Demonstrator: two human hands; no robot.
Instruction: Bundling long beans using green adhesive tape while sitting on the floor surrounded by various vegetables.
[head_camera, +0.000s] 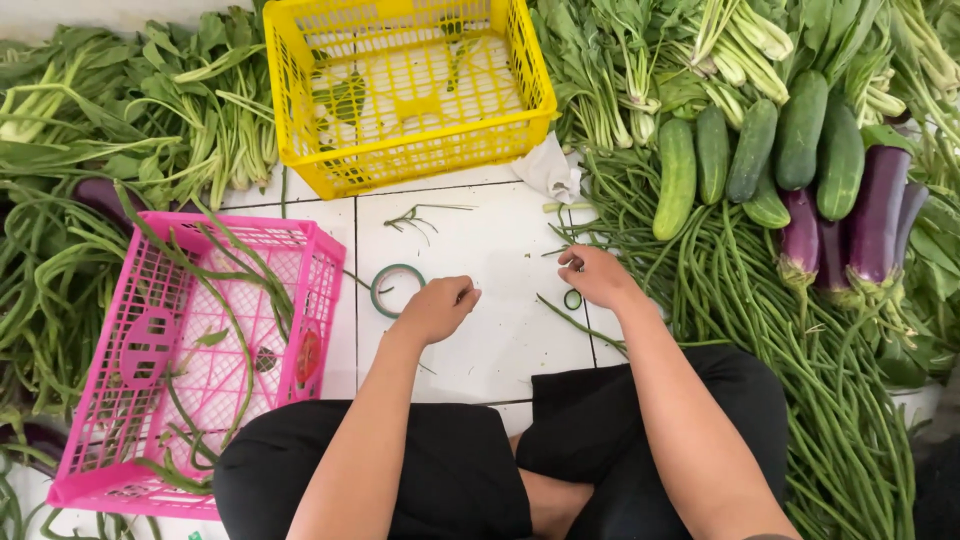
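Knees (480, 470) nearest — pink crate (100, 470) left, long beans (760, 300) right.

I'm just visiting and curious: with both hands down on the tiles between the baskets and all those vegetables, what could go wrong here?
Three small risks, as far as I can tell:
1. The green tape roll lies loose beside the left hand; a nudge might roll it away.
2. The small green ring by the right hand could get lost among the long beans.
3. Beans dangling over the pink basket rim may slip out.
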